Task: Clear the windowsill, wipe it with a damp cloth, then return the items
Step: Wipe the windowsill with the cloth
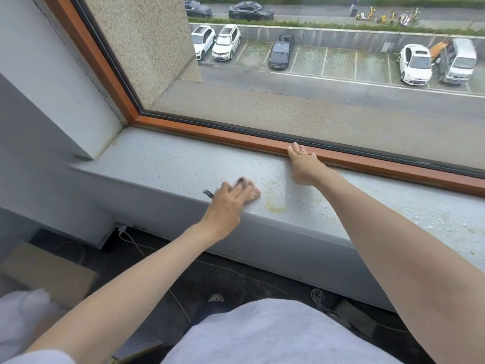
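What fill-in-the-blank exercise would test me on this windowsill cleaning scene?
1. The left hand presses a cloth flat on the windowsill, near its ____ edge.
2. The right hand rests against the window frame and holds ____.
3. A yellowish stain lies on the sill just to the ____ of the cloth.

Missing words: front; nothing; right.

— What's on your windowsill [162,164]?
— A yellowish stain [275,203] at centre frame, white crumbs [435,224] toward the right, and a blurred cloth [242,181] just left of the stain.
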`<state>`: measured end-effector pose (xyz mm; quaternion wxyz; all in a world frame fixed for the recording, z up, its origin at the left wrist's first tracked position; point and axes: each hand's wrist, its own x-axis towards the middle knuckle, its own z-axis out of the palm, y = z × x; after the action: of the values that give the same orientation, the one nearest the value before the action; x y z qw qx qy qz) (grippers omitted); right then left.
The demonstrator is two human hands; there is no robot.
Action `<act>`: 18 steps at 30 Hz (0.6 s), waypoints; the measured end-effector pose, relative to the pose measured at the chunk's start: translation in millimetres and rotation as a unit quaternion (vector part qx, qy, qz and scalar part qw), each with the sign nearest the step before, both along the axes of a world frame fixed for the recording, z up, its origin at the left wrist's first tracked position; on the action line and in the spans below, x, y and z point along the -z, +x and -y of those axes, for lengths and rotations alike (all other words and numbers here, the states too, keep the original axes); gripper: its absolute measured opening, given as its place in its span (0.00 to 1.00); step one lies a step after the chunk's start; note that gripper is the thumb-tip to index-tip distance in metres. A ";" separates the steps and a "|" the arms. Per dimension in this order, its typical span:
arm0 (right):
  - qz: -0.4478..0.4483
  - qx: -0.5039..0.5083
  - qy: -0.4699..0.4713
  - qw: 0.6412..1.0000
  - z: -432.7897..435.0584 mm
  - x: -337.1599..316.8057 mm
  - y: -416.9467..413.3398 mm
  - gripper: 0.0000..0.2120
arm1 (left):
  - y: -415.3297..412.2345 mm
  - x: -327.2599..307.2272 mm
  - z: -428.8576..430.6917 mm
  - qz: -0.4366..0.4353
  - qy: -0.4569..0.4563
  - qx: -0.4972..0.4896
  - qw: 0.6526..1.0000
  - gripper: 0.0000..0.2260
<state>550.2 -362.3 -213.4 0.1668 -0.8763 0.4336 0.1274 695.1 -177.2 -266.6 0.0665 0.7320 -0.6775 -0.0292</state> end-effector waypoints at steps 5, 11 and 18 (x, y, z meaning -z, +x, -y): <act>0.007 -0.001 0.000 1.000 1.4 2.1 1.9 0.35 | 4.5 -1.5 -7.3 0.056 -0.027 0.254 0.965 0.33; 0.017 -0.001 0.004 1.000 2.7 6.8 3.0 0.35 | 36.3 -3.3 8.9 -0.033 -0.020 -0.019 0.999 0.31; 0.014 -0.002 0.004 1.000 6.0 6.1 3.8 0.36 | 22.5 2.6 8.6 -0.030 -0.018 0.247 0.968 0.33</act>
<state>554.1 -368.3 -219.6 0.1763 -0.8781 0.4292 0.1170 717.6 -185.8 -269.2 0.0905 0.5397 -0.8352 -0.0541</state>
